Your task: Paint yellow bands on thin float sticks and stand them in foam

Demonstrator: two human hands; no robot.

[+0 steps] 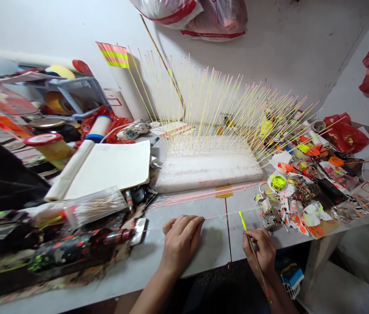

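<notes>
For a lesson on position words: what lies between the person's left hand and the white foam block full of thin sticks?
The head view shows thin pink-streaked sticks fanned on the tabletop between the left hand and foam block.

A foam block (208, 174) is sitting on the bench (213, 244), thin sticks (210, 100) standing in it. An open notebook (108, 168) is lying left of it, paper scraps (302, 205) right.
</notes>
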